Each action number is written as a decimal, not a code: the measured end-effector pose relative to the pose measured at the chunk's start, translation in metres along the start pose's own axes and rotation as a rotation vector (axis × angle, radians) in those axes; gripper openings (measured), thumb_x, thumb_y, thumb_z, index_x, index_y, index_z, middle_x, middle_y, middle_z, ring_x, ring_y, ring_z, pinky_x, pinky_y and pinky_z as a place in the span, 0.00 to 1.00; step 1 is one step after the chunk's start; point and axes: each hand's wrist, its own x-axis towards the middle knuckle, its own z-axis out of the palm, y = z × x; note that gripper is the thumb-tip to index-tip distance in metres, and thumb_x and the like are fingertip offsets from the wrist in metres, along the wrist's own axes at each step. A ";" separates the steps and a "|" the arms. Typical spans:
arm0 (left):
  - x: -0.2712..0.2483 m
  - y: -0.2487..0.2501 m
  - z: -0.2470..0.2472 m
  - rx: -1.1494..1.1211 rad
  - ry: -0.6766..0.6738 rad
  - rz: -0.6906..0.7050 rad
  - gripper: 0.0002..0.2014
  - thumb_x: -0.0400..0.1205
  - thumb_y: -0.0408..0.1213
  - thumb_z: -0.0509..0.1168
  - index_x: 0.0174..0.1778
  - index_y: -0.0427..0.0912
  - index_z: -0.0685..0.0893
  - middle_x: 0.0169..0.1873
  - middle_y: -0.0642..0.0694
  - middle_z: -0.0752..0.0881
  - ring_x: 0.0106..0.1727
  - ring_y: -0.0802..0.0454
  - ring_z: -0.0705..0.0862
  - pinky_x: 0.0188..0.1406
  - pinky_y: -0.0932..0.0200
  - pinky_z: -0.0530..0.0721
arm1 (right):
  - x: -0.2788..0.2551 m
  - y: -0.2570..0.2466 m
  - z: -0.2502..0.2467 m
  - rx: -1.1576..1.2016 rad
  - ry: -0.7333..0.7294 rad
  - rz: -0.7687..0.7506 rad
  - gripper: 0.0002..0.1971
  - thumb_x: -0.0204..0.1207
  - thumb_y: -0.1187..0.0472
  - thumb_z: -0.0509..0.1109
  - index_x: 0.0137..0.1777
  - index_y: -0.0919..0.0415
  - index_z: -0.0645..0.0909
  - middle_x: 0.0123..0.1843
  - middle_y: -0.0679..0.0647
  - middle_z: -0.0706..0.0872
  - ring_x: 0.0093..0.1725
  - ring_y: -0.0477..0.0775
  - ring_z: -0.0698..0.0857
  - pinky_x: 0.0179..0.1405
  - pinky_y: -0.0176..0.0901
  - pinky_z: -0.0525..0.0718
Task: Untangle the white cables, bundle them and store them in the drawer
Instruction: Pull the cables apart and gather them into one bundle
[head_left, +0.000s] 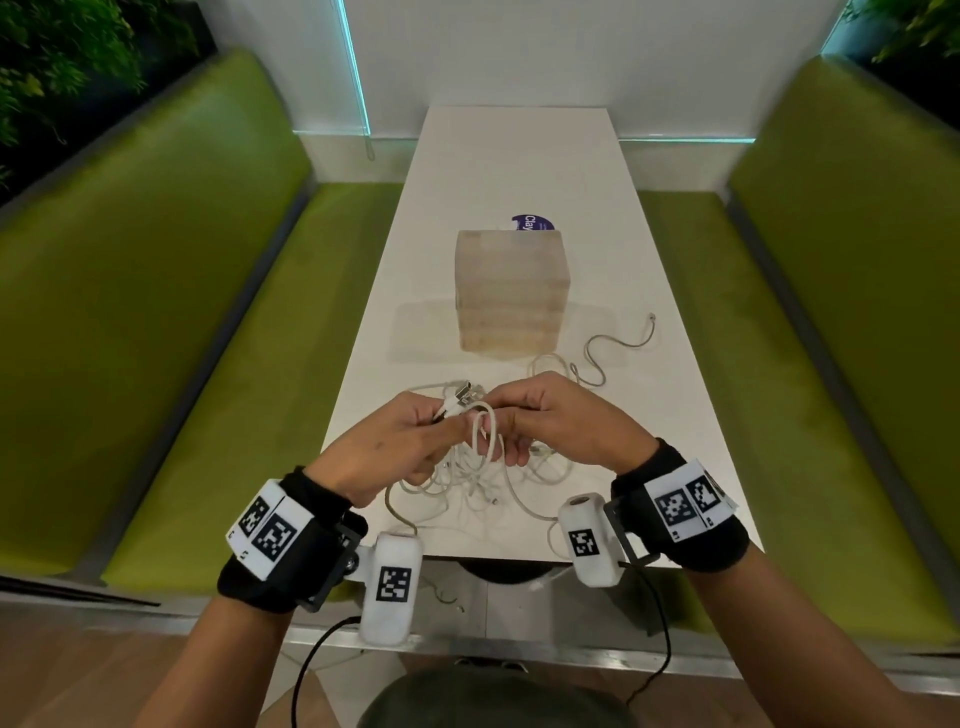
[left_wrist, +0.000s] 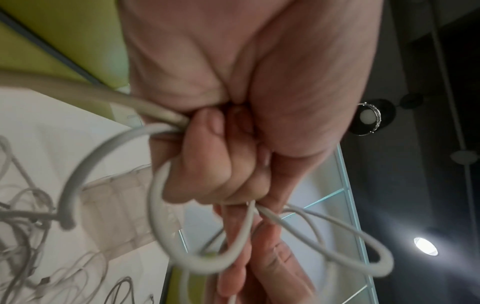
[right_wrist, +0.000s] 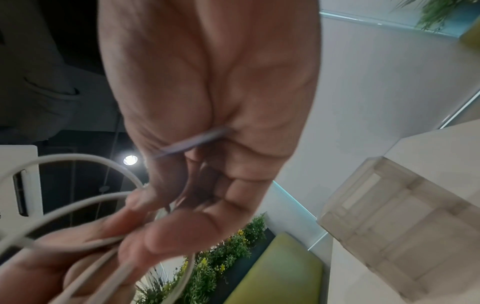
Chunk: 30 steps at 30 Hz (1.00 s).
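1. The white cables (head_left: 467, 467) lie tangled at the near end of the table (head_left: 519, 156), some loops lifted between both hands.
2. The left hand (head_left: 384, 441) has its grip clamped on a plug end and several loops; the right hand (head_left: 561, 421) pinches a loop beside it.
3. Risk: pulling hard could tighten the knot, or drag the slack off the table edge.
4. The drawer box (head_left: 511, 291) stands behind, apparently closed.
5. Only the left wrist view shows strands (left_wrist: 166, 205) looped round the curled fingers.
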 end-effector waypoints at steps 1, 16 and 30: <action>0.000 0.001 -0.001 0.005 0.015 0.009 0.23 0.83 0.42 0.63 0.18 0.50 0.75 0.21 0.49 0.59 0.22 0.55 0.54 0.20 0.62 0.54 | 0.000 0.002 0.000 -0.013 0.014 0.014 0.09 0.81 0.65 0.65 0.50 0.67 0.86 0.36 0.60 0.87 0.29 0.46 0.83 0.31 0.35 0.83; -0.033 0.036 -0.033 -0.181 -0.032 0.263 0.20 0.68 0.44 0.79 0.53 0.43 0.84 0.28 0.42 0.52 0.24 0.54 0.55 0.23 0.60 0.58 | -0.024 0.079 0.035 -0.224 -0.354 0.287 0.08 0.79 0.66 0.66 0.47 0.66 0.86 0.38 0.56 0.89 0.38 0.52 0.89 0.46 0.43 0.87; -0.017 0.036 -0.011 -0.417 0.038 0.284 0.12 0.82 0.43 0.63 0.36 0.42 0.79 0.19 0.56 0.59 0.20 0.59 0.54 0.17 0.65 0.56 | -0.005 0.089 0.015 -0.131 0.361 0.001 0.19 0.86 0.64 0.54 0.74 0.55 0.72 0.71 0.51 0.79 0.70 0.47 0.78 0.73 0.51 0.75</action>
